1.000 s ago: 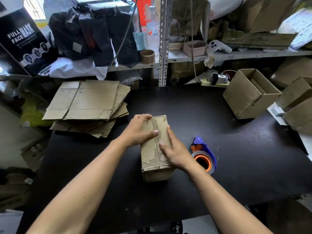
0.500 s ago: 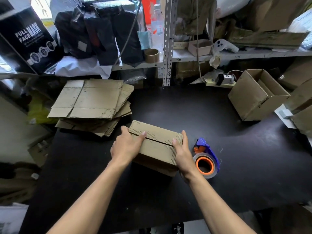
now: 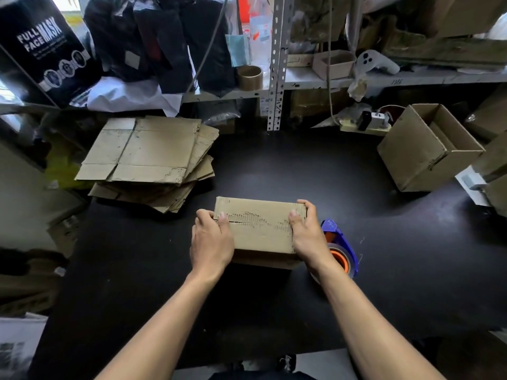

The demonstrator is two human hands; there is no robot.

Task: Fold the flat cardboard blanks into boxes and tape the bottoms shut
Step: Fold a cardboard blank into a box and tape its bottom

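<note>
A folded cardboard box [image 3: 260, 229] sits on the black table [image 3: 301, 174] with its two bottom flaps closed on top, the seam running left to right. My left hand [image 3: 211, 239] grips its left end, thumb on the flaps and fingers curled round the side. My right hand [image 3: 307, 231] grips the right end the same way. A blue and orange tape dispenser [image 3: 341, 250] lies just right of the box, partly hidden by my right wrist. A stack of flat cardboard blanks [image 3: 148, 160] lies at the back left.
An open finished box [image 3: 428, 149] stands at the back right, with more cardboard boxes [image 3: 493, 171] beyond it at the table's right edge. A metal shelf post [image 3: 275, 64] and cluttered shelves run along the back. A power strip [image 3: 367, 124] lies below the shelf.
The box has been turned from lengthwise to crosswise on the table. Both hands shifted from pressing the top flaps to gripping the box's left and right ends.
</note>
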